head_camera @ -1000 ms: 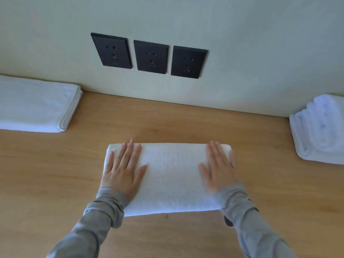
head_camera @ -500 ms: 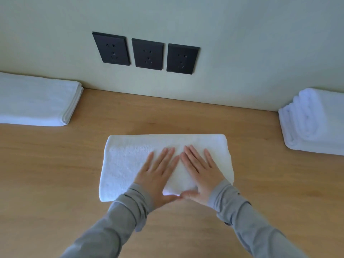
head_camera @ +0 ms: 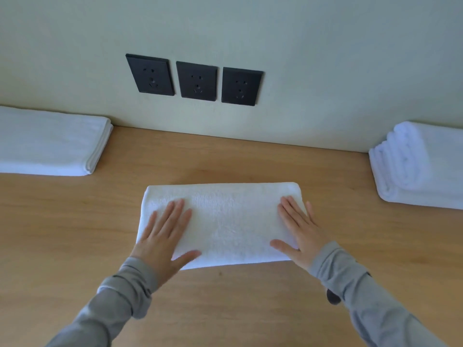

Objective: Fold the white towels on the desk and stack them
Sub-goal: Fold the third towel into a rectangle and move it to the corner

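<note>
A folded white towel (head_camera: 225, 221) lies flat in the middle of the wooden desk (head_camera: 225, 159). My left hand (head_camera: 162, 239) presses flat on its left end with fingers straight and spread. At the towel's right end, my right hand (head_camera: 298, 231) lies flat on it the same way. A second folded white towel (head_camera: 50, 144) lies at the far left against the wall. A stack of folded white towels (head_camera: 421, 166) stands at the far right.
Three black wall sockets (head_camera: 195, 80) sit on the pale wall just behind the desk. Bare wood runs between the middle towel and the towels at either side, and in front of my arms.
My hands were together at the towel's near middle half a second ago. They have slid apart to its left and right ends, still flat on it.
</note>
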